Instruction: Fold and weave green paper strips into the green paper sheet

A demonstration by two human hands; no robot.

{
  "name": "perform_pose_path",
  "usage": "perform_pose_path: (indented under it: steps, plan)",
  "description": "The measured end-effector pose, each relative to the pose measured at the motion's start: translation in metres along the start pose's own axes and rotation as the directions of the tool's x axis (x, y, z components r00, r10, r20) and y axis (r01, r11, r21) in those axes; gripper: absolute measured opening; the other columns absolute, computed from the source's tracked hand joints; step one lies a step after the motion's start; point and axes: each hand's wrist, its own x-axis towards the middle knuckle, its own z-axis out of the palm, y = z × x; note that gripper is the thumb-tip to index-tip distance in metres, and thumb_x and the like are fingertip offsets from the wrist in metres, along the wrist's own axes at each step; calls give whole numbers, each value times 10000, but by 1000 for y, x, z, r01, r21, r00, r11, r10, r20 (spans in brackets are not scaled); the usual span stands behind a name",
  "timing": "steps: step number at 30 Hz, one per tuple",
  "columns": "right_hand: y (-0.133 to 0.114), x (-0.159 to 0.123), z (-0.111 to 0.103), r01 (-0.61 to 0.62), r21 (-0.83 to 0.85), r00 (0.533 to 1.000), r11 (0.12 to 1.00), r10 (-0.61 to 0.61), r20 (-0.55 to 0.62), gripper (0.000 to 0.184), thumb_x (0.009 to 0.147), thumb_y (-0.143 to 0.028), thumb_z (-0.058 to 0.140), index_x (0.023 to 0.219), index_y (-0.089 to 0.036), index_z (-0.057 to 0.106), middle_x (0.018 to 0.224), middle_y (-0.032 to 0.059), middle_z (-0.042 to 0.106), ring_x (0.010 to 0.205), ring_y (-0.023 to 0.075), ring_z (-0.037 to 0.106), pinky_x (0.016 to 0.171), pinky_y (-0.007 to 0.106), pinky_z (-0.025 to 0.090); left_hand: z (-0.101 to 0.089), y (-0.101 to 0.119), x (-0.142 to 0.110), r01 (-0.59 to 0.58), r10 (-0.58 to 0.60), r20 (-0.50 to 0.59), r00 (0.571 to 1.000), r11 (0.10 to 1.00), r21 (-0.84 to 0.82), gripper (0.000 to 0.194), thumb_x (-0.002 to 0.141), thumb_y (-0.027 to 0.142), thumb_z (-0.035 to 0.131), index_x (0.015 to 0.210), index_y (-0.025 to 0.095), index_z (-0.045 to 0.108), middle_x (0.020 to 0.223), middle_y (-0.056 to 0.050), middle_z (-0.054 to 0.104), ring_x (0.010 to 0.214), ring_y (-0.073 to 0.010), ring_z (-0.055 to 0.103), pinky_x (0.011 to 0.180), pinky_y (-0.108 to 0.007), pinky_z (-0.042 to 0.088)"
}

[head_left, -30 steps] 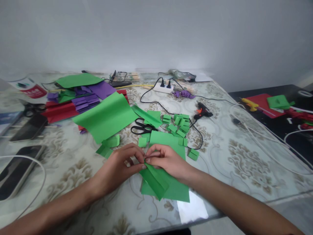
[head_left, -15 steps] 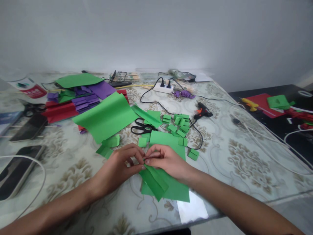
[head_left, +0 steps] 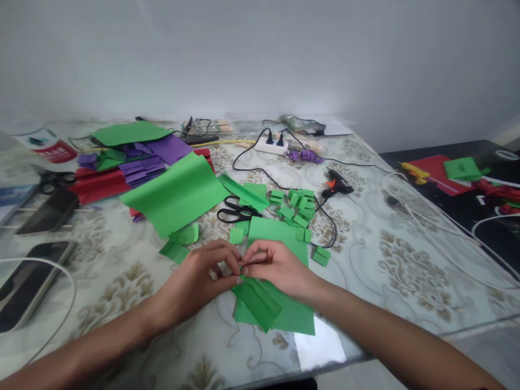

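Observation:
My left hand (head_left: 209,271) and my right hand (head_left: 276,268) meet fingertip to fingertip, both closed in a pinch on one end of a folded green paper strip (head_left: 258,304). The strip's creased free end points down toward the table's front edge. Beneath it lies a flat green sheet of paper (head_left: 292,319), partly covered by my right hand. Beyond my hands are black-handled scissors (head_left: 233,212), whose blades are partly under green paper. Several small folded green paper pieces (head_left: 300,206) are heaped to the right of the scissors.
A large curved green sheet (head_left: 174,192) lies behind my left hand, before purple and red folded papers (head_left: 101,185). A black glue gun (head_left: 337,184) and a white power strip (head_left: 271,145) trail cables at the back. Phones (head_left: 34,279) lie on the left.
The free end of the green strip has shifted very slightly to the right. Both hands keep their pinch in nearly the same place.

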Motion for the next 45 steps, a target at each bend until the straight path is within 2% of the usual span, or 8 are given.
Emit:
perform_pose_path:
  steps: [5,26,29,33,38,45]
  plan:
    - [1,0,0,28,-6,1000,1000,-28,-2,209,693,-193,848,823,-185,685,808,-2,786,722,138,692,677,249,452,-1,1,0,3,-3,30,1000,1000,-3,103,912,145,707,874,234,741,1115,-34,703,963,-170,703,708,-233,569]
    - [3,1,-1,15,-27,1000,1000,-15,-10,204,675,-190,841,819,-192,696,815,1,785,759,161,718,721,268,483,-3,0,-1,-6,5,87,996,1000,12,77,943,205,709,917,251,765,1188,-50,696,1001,-181,710,745,-245,591]
    - [0,0,0,22,-28,1000,999,-22,-2,183,685,-193,823,814,-194,693,811,2,776,746,155,691,699,264,463,-4,4,0,-6,4,88,996,1000,15,82,949,206,684,924,247,750,1163,-46,699,994,-179,710,733,-236,585]
    - [-3,-1,-1,47,-83,999,995,-49,-16,93,739,-190,760,817,-194,710,733,-25,716,641,120,588,628,254,393,-5,7,0,11,-13,63,998,999,38,90,959,214,656,922,245,732,1119,-37,712,973,-174,706,687,-216,564]
    - [-7,-1,-1,86,-73,996,994,-87,-17,92,773,-235,771,843,-204,721,864,3,748,816,167,669,778,290,474,-4,4,1,29,-28,-3,1000,998,56,82,965,250,639,920,241,707,1079,-37,731,1016,-201,702,700,-240,569]
    - [-11,-4,3,121,-124,991,985,-127,-47,122,787,-282,800,849,-204,729,873,-4,706,852,170,646,835,308,472,-6,2,1,100,-97,-48,994,992,71,69,937,250,658,929,242,726,886,17,757,807,-159,714,663,-231,538]
